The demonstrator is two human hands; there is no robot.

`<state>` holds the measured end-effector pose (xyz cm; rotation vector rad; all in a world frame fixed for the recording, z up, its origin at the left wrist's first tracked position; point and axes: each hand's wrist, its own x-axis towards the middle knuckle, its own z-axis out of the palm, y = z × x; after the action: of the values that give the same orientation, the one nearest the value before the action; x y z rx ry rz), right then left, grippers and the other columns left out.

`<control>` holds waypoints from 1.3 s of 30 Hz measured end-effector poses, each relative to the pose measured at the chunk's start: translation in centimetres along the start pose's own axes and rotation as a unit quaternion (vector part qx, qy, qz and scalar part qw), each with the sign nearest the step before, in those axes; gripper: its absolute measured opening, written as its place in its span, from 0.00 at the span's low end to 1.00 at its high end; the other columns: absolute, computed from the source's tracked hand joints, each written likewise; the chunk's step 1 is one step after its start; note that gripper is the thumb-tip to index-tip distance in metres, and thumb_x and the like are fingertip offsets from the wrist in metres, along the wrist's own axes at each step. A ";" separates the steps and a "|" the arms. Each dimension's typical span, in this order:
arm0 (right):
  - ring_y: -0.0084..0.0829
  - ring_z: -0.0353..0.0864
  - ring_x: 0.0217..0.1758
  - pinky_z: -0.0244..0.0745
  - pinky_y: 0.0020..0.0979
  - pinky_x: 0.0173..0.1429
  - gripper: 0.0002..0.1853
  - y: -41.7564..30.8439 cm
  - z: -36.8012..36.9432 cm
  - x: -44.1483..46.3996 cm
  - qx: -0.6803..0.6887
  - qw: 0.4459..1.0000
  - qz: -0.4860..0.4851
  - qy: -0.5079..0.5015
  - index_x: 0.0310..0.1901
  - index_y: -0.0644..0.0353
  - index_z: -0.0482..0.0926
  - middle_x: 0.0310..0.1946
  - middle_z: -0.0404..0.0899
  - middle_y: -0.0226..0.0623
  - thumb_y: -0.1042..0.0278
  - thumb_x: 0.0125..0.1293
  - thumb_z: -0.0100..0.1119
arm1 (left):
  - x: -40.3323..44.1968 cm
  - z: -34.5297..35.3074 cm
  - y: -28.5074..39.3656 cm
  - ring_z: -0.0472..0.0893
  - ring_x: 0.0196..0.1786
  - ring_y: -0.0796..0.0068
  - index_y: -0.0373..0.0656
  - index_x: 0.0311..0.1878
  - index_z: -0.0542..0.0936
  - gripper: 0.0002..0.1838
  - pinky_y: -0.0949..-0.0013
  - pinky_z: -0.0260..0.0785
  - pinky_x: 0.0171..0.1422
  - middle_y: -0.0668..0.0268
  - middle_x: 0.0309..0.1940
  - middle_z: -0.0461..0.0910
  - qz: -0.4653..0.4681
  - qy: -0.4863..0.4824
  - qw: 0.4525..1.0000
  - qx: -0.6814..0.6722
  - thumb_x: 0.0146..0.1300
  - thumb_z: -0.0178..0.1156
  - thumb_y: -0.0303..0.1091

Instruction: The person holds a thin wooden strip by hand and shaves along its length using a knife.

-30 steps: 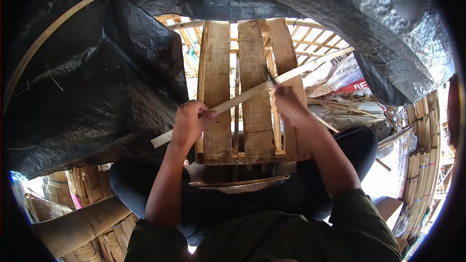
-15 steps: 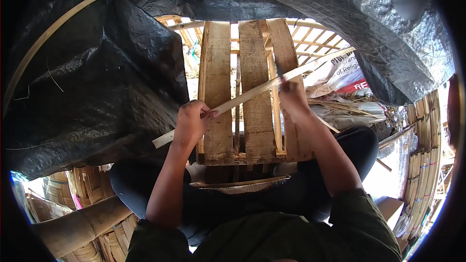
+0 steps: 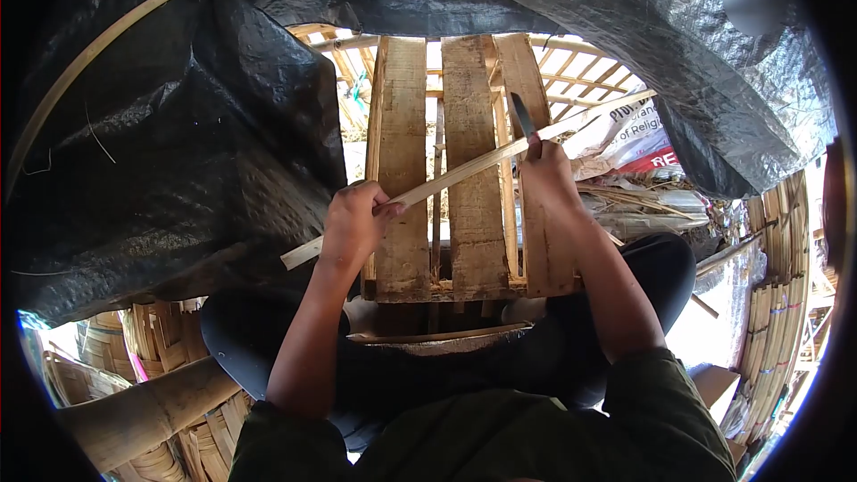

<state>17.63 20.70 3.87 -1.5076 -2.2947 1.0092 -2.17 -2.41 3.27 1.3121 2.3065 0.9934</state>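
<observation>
Dark tarp (image 3: 178,143) covers left and far side. Slatted wooden stand (image 3: 468,152) sits mid-scene, between your knees. Pale strip (image 3: 464,174) crosses over its slats, near-left end to far-right end, by the printed sack (image 3: 641,136). Your left hand (image 3: 353,221) has its fingers pinching the strip left of the slats. Your right hand (image 3: 549,177) has fingers curled round the knife (image 3: 522,116), blade pointing far; edge contact looks unclear.

One left hand (image 3: 353,225), one right hand (image 3: 547,176), one knife (image 3: 521,114), one straight strip (image 3: 460,174), and look, three wide planks (image 3: 470,178)! Plus one curved strip (image 3: 114,30), one printed sack (image 3: 641,136).
</observation>
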 end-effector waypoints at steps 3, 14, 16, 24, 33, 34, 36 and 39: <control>0.41 0.81 0.22 0.74 0.41 0.26 0.24 -0.7 3.2 -2.2 -0.020 0.997 -0.002 -0.073 0.43 0.73 0.76 0.28 0.81 0.51 0.54 0.77 0.44 | -0.2 -0.1 0.2 0.82 0.27 0.64 0.34 0.27 0.79 0.15 0.64 0.72 0.33 0.56 0.26 0.80 0.012 0.010 1.000 0.015 0.54 0.77 0.32; 0.39 0.83 0.24 0.76 0.37 0.27 0.21 -0.5 0.4 0.1 0.051 0.982 0.122 -0.132 0.49 0.70 0.78 0.29 0.82 0.54 0.57 0.78 0.43 | 0.0 -0.2 0.3 0.82 0.27 0.63 0.35 0.27 0.79 0.15 0.63 0.72 0.32 0.56 0.26 0.80 0.008 0.010 1.000 0.022 0.53 0.77 0.32; 0.28 0.66 0.13 0.70 0.38 0.19 0.21 -2.1 -0.6 -0.8 0.047 0.993 0.095 -0.047 0.50 0.72 0.71 0.19 0.69 0.33 0.56 0.80 0.41 | -0.2 0.0 0.4 0.82 0.27 0.63 0.35 0.26 0.79 0.15 0.63 0.72 0.32 0.56 0.26 0.80 -0.002 0.008 1.000 0.022 0.53 0.77 0.31; 0.22 0.68 0.14 0.64 0.26 0.14 0.19 -3.6 1.0 -2.7 0.003 0.976 0.073 -0.205 0.52 0.73 0.71 0.20 0.71 0.31 0.61 0.81 0.38 | -0.2 0.2 0.4 0.82 0.28 0.62 0.37 0.26 0.78 0.14 0.61 0.72 0.34 0.58 0.26 0.80 0.012 0.015 0.999 0.027 0.53 0.77 0.31; 0.42 0.84 0.27 0.76 0.43 0.28 0.24 -0.5 3.9 -2.1 -0.060 0.998 -0.019 -0.016 0.47 0.71 0.79 0.30 0.82 0.55 0.55 0.79 0.40 | 0.0 0.5 0.0 0.82 0.29 0.62 0.34 0.28 0.79 0.15 0.62 0.72 0.35 0.56 0.25 0.79 0.006 0.024 1.000 0.008 0.54 0.76 0.31; 0.41 0.82 0.21 0.74 0.42 0.24 0.25 1.2 5.6 -2.1 -0.064 0.990 -0.102 0.069 0.47 0.70 0.79 0.25 0.81 0.52 0.53 0.78 0.42 | -0.1 0.3 -0.1 0.82 0.29 0.62 0.34 0.28 0.79 0.15 0.62 0.72 0.35 0.56 0.25 0.79 0.006 0.023 1.000 0.007 0.54 0.76 0.31; 0.46 0.83 0.22 0.75 0.46 0.27 0.26 0.9 4.7 -1.5 -0.076 0.980 -0.152 0.100 0.44 0.72 0.80 0.23 0.81 0.53 0.53 0.79 0.41 | 0.0 -0.3 -0.4 0.82 0.27 0.64 0.34 0.28 0.79 0.15 0.63 0.72 0.33 0.56 0.25 0.79 -0.001 0.003 1.000 -0.020 0.53 0.77 0.31; 0.45 0.82 0.20 0.74 0.45 0.25 0.27 -0.7 2.1 -0.3 -0.043 0.998 0.008 -0.034 0.43 0.71 0.80 0.23 0.80 0.55 0.50 0.78 0.43 | 0.1 -0.1 -0.4 0.81 0.26 0.66 0.34 0.28 0.79 0.15 0.64 0.71 0.32 0.57 0.25 0.79 0.001 0.006 1.000 -0.025 0.53 0.77 0.32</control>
<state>16.17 19.43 2.81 -1.5497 -2.4053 0.9939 -2.60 -2.49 3.07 1.2933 2.2728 1.0558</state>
